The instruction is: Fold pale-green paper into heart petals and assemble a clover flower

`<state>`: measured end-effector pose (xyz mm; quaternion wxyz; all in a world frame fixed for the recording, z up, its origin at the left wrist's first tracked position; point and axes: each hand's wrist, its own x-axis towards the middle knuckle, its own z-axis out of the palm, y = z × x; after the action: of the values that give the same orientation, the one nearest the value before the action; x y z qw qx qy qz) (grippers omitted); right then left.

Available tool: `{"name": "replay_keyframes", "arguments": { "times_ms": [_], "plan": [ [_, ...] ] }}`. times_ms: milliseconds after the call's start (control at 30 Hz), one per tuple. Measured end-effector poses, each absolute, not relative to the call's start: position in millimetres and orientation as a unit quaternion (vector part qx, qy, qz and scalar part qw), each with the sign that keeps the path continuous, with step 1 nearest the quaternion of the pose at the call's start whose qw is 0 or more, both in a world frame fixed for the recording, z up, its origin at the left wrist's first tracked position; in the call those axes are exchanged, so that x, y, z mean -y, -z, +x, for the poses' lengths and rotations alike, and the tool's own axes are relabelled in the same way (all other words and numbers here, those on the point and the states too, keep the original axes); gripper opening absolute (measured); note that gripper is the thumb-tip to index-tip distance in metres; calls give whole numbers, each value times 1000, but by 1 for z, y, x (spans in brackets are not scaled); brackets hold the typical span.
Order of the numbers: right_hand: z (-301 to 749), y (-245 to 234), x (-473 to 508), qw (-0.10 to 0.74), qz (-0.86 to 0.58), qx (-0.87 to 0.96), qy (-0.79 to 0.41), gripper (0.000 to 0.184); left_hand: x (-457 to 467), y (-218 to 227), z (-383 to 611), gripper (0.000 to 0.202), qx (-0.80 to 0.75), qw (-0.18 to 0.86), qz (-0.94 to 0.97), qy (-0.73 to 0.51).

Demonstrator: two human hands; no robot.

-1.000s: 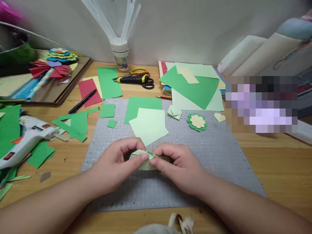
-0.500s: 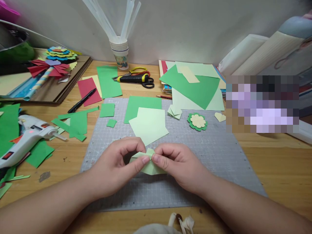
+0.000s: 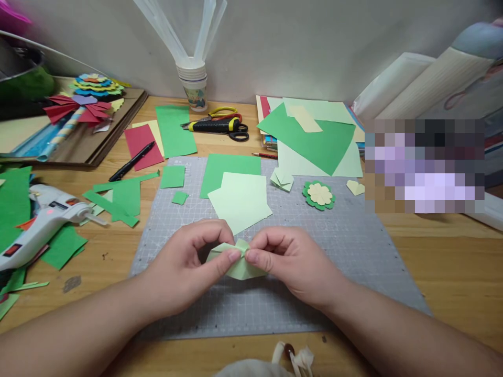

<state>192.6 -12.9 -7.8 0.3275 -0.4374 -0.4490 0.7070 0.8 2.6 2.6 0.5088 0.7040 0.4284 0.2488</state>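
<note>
A small piece of folded light-green paper (image 3: 244,270) is pinched between both hands above the grey cutting mat (image 3: 275,309). My left hand (image 3: 196,262) is closed on its left part, thumb on top. On the right, my right hand (image 3: 293,264) grips the edge between thumb and bent fingers. Just beyond my fingers lies a light-green paper pentagon (image 3: 241,199), overlapping a green sheet (image 3: 212,167). To its right are a folded light-green paper piece (image 3: 282,179) and a green-and-cream paper flower (image 3: 319,195). The fingertips behind the held paper are partly hidden.
A glue gun (image 3: 47,222) lies at the left among green scraps (image 3: 121,201). Farther back are a black pen (image 3: 132,161), a utility knife (image 3: 214,125), scissors (image 3: 239,133) and a paper cup (image 3: 195,93) with clear sticks. Paper sheets (image 3: 314,141) are stacked at the back right.
Both hands keep their pinch on the folded paper, which has tilted very slightly. Nothing else on the table has moved.
</note>
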Motion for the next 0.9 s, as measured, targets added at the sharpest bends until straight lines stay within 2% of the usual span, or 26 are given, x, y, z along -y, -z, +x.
{"name": "replay_keyframes", "arguments": {
  "times_ms": [233,667,900],
  "plan": [
    [193,8,12,324,-428,457,-709,25,-3,-4,2,21,-430,500,711,-246],
    [192,2,14,276,-491,541,-625,10,-1,-3,3,23,-418,482,741,-210],
    [193,2,16,260,-485,541,-636,21,-3,-4,3,25,-411,486,744,-203]
  ]
}}
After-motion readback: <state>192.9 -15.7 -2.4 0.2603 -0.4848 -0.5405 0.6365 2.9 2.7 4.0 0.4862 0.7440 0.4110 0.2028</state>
